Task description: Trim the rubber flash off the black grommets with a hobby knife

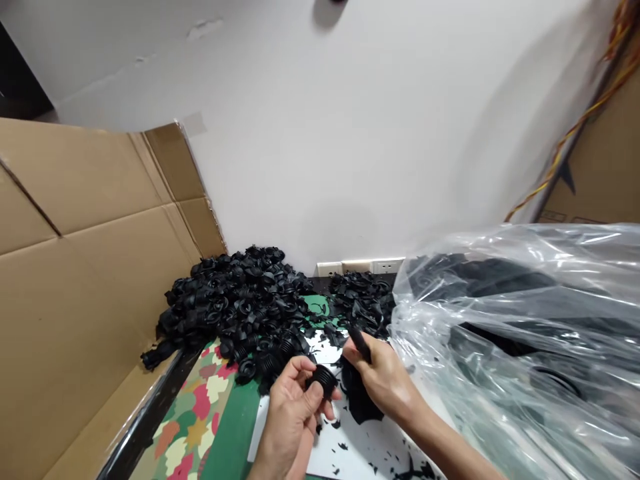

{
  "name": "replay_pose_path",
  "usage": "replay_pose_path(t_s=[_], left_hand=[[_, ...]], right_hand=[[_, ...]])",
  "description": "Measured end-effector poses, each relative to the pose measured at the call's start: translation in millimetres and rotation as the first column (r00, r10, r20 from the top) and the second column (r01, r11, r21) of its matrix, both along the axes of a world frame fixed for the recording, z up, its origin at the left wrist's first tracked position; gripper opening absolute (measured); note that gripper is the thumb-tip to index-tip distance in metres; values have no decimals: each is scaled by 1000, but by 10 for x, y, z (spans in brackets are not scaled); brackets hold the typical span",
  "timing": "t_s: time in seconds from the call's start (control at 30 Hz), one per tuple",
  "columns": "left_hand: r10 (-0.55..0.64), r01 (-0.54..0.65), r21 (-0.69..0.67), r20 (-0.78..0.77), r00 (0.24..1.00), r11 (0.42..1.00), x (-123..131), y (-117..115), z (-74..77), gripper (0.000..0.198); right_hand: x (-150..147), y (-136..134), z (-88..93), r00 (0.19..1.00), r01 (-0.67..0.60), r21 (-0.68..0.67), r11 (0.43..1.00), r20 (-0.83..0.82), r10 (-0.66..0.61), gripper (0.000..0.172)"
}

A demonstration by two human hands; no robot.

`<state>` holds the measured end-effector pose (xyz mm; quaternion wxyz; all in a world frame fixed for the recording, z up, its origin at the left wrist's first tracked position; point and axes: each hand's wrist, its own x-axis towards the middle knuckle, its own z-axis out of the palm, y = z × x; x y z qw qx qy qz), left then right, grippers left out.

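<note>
At ten o'clock we see a large heap of black ribbed parts (235, 300) on the worktop (230, 427), a smaller heap (363, 293) at twelve. Black trimmings (360, 407) litter the white board (360, 447). Our left hand (290, 413) is clamped on one ribbed part (323, 380); our right hand (383, 380) grips a black tool (359, 343). Much seems left.

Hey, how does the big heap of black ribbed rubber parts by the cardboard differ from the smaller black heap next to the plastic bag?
The big heap of black ribbed rubber parts is wider and taller than the smaller black heap. The big heap lies against the brown cardboard box; the smaller heap touches the clear plastic bag. The big heap reaches nearly to the left hand; the smaller heap lies beyond the right hand. Both are loose, black and unbagged.
</note>
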<state>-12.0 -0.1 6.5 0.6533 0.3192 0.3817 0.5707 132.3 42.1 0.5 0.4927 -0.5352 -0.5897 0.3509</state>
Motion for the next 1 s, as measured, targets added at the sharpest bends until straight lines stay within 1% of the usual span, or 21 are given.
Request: replay_pose_path(t_s=[0.1,0.23,0.33,0.4,0.47,0.57,0.6,0.63,0.67,0.7,0.73,0.77,0.8,0.83,0.87,0.9,0.93,0.97,1.0], left_hand=[[25,-25,-6,1,1000,1000,0,6,-17,29],[82,-83,-55,-21,996,995,-29,16,-41,40],[126,-127,-82,-15,992,989,-60,56,-64,37],[157,-156,-90,-5,988,984,-53,87,-73,35],[160,-158,-105,6,987,982,-10,107,-69,36],[98,-98,-122,-7,995,988,71,108,-34,42],[59,-65,-124,-52,997,990,80,108,-14,45],[18,-34,-121,-130,991,992,71,111,12,48],[-14,-13,-110,-239,971,994,44,119,43,51],[-36,2,-90,-370,928,996,0,134,81,52],[-6,-17,-41,-501,866,999,-54,155,124,51],[71,-63,34,-597,799,997,-111,179,172,47],[163,-121,110,-650,742,987,-161,204,224,42],[257,-177,186,-671,696,966,-197,227,276,37],[329,-214,250,-665,671,944,-213,245,326,33],[348,-208,284,-654,671,936,-208,257,368,31],[311,-156,286,-647,696,945,-182,264,400,31],[220,-61,259,-645,732,964,-141,266,417,32],[95,58,212,-644,759,976,-92,265,419,32]], right_hand=[[4,-29,-44,1000,-13,3,1000,-28,13,17],[45,-30,-80,997,12,-2,1000,-76,-12,14],[45,-61,-75,990,22,4,1000,-136,-21,17],[10,-102,-58,987,-25,15,1000,-161,27,17],[-45,-146,-35,979,-108,23,994,-170,111,13],[-104,-176,-10,964,-191,25,981,-184,193,8],[-102,-170,-6,957,-208,10,978,-206,205,8],[-87,-158,-3,948,-222,-10,975,-236,214,9],[-61,-142,2,937,-239,-34,970,-269,221,11],[-26,-124,9,926,-257,-61,965,-300,228,12],[11,-107,20,916,-278,-85,957,-322,238,14],[47,-94,34,909,-300,-106,948,-335,250,16],[77,-86,52,901,-321,-124,939,-344,263,17],[98,-86,71,892,-345,-142,928,-357,277,17],[110,-90,91,882,-368,-157,916,-371,291,18],[113,-100,107,872,-389,-169,906,-383,303,18],[110,-111,120,865,-404,-177,898,-394,311,18],[101,-121,128,860,-411,-182,893,-403,314,18],[91,-130,131,859,-410,-186,893,-408,309,18]])
